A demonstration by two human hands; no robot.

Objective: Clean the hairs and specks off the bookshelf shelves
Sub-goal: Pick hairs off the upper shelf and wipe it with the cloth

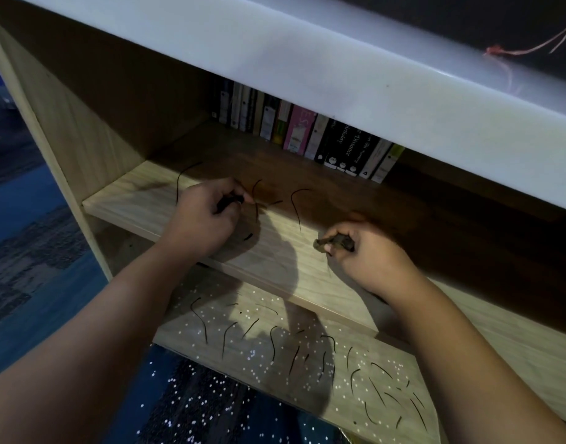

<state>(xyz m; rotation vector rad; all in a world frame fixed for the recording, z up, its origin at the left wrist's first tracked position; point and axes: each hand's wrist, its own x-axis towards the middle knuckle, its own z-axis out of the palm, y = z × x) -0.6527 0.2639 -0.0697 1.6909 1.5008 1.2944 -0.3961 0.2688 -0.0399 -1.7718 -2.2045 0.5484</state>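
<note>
**Hair lay between full hands**

On the middle shelf (131, 193), the left hand (208, 219) pinched a dark tuft (231, 199); the right hand (368, 254) clutched a second tuft (334, 242); one curved hair (296, 213) lay between them, running front-to-back, near end closer to the right.

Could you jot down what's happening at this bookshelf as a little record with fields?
Left hand: pinches a dark tuft of gathered hairs over the pale wooden middle shelf
Right hand: grips a second dark tuft
Middle shelf: a few loose black hairs lie on it
Lower shelf: many black hairs and white specks, not yet cleaned
Back: row of books, spines outward
</note>
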